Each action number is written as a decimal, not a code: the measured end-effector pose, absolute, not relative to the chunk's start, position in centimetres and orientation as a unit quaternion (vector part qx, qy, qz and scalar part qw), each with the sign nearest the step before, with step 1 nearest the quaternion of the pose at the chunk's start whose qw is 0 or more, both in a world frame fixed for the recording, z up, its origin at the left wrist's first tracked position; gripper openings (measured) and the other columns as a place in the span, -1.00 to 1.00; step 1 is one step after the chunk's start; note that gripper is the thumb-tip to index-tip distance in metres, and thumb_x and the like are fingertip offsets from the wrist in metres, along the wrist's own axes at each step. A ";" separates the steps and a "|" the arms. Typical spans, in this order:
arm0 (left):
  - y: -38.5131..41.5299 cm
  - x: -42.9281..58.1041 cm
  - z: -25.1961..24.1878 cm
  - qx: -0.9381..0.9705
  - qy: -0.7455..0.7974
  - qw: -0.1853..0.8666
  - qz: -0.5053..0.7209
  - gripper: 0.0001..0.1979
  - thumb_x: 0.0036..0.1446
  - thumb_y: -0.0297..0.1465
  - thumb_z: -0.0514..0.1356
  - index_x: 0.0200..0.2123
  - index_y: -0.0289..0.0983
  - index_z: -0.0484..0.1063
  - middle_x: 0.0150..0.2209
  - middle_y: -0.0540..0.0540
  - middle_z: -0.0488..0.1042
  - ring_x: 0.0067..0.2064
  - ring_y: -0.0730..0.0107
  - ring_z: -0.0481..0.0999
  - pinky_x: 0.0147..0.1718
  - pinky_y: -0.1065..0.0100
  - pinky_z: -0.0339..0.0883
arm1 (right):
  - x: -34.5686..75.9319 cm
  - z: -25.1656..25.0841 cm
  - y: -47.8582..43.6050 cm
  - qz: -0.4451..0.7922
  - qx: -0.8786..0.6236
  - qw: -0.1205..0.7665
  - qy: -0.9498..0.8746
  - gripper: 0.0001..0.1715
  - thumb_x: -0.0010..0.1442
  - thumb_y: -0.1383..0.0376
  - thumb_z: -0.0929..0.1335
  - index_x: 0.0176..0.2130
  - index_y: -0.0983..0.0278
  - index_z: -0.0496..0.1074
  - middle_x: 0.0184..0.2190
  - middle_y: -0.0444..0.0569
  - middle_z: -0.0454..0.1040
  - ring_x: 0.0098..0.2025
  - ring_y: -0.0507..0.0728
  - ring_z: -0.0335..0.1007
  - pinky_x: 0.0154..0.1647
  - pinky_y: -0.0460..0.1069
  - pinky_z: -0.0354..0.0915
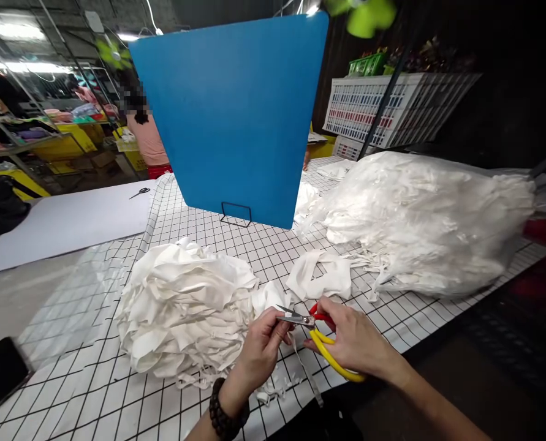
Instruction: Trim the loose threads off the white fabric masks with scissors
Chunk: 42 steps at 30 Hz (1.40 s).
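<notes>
My right hand [353,337] is closed round the handles of a pair of scissors [325,343], one handle red and one yellow. Their blades are parted and point left, at the fingers of my left hand [263,343]. That hand pinches a piece of white fabric [273,297], and a thin strip hangs below the fingers. On the left lies a big heap of white fabric pieces [185,306]. Another white piece with a cut-out [321,275] rests flat just beyond the scissors. Small white scraps [273,389] are scattered under my hands.
A blue board [236,116] stands upright on a black wire stand [236,214]. At right, a clear plastic bag [429,226] bulges with white fabric. A dark phone [1,376] lies at the left edge of the checked tablecloth [93,392]. A person [146,138] stands behind the board.
</notes>
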State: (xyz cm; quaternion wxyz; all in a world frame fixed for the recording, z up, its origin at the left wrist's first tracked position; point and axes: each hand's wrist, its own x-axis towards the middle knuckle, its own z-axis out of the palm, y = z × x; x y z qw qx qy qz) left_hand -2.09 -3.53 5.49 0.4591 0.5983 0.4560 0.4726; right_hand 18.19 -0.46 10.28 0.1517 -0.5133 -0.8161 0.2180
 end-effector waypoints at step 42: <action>-4.5 -1.8 4.7 0.595 0.424 0.541 0.416 -0.70 0.31 -0.23 0.08 -0.31 -0.32 0.47 -0.34 -0.09 0.44 -0.36 0.41 0.45 -0.33 0.42 0.32 | 20.9 6.5 0.9 0.464 -0.518 0.237 -0.679 -0.54 -0.04 0.11 0.50 -0.46 0.21 0.17 -0.57 -0.25 0.29 -0.55 -0.02 0.16 -0.54 -0.11 0.15</action>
